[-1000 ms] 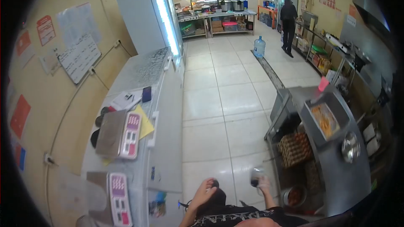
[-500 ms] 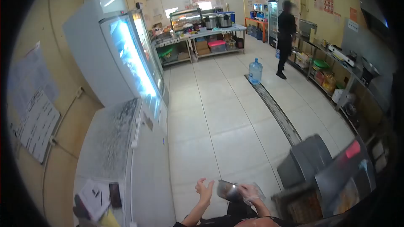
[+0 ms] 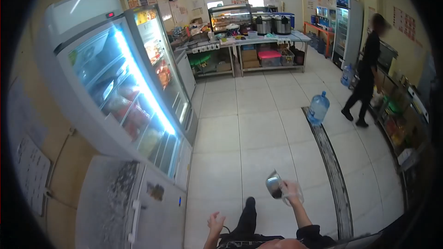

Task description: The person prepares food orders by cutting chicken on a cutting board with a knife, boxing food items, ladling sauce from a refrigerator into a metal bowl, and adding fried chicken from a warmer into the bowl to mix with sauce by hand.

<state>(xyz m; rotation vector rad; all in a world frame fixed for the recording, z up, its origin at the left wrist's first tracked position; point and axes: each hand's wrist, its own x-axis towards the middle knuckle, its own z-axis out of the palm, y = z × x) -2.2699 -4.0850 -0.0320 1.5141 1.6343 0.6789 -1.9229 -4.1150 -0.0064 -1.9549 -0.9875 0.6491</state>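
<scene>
Steel by its shine, a small bowl (image 3: 273,186) is held over the pale tiled floor (image 3: 260,145), ahead of the body and to the right of the dark-clad foot (image 3: 249,205); the right hand (image 3: 290,191) has its fingers closed on the near side of the rim, and clear plastic, glove or bag, I cannot tell which, wraps around that hand; the left hand (image 3: 215,222) hangs lower and well apart from the bowl, its fingers loosely bent and parted, with nothing visible in them.

The bowl looks light and stiff, a thin-walled thing that would sooner dent than break; its polished side is likely slippery, more so under plastic, so the rim seems the surest hold, thumb on one face and fingers on the other; it sits tilted, and whether anything lies inside cannot be made out, so a level grip would be the safer one.

Near the left hand stands a white chest freezer (image 3: 159,205); farther ahead, a blue water bottle (image 3: 318,109) stands by the floor drain (image 3: 333,168).
</scene>
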